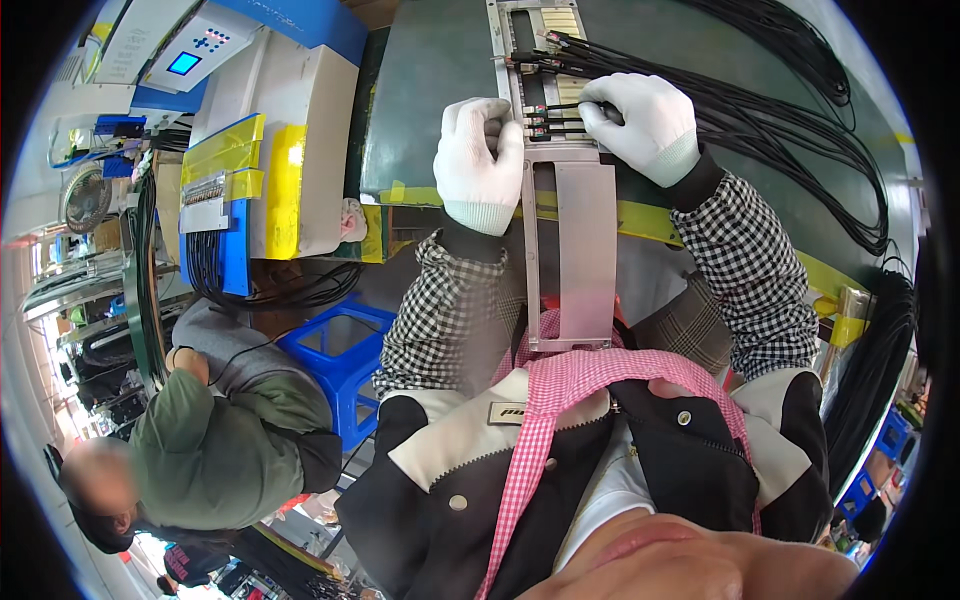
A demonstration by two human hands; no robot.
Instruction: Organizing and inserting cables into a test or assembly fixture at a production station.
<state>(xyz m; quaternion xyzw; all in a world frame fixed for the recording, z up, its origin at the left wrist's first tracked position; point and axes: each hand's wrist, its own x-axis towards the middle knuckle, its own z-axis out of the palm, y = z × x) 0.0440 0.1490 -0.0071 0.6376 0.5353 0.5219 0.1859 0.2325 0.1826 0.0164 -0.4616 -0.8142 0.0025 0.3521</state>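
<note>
A white and blue machine with yellow tape point(262, 150) and a seated co-worker in a green top point(225, 440) flank the dark green workbench point(440, 70). Two white-gloved hands work a long grey metal jig point(570, 210): the left hand point(478, 160) curls against its edge, the right hand point(640, 122) pinches thin black cables point(780, 120) lying across it.

We wear white knit gloves on our left hand point(480, 150) and right hand point(643, 122), black-and-white checked sleeves with dark ribbed cuffs, a black-and-cream snap-buttoned jacket, and a pink gingham apron.
</note>
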